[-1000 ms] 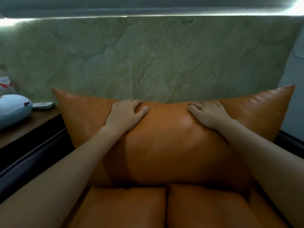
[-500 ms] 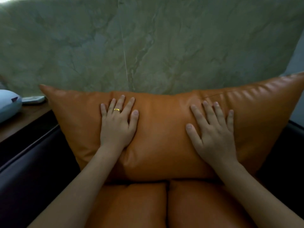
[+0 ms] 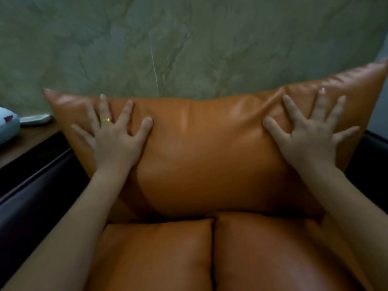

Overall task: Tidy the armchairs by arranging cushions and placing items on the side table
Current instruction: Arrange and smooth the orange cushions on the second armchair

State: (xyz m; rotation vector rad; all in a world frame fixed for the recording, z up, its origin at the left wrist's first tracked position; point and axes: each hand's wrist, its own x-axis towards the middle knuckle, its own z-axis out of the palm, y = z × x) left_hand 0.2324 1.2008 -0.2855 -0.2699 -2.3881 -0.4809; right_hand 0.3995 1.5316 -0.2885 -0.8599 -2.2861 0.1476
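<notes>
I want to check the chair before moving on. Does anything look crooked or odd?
Nothing is damaged. The orange back cushion sits slightly askew, its right corner higher than its left. Both hands, left and right, press flat on it.

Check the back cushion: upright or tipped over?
Upright. The back cushion stands on its lower edge behind the seat cushions, top edge against the wall. Left hand and right hand press flat on its face.

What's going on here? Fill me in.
A person is pressing both palms flat on an orange cushion that stands against the marble wall. The left hand and right hand have fingers spread, gripping nothing. A remote lies on the side table.
</notes>
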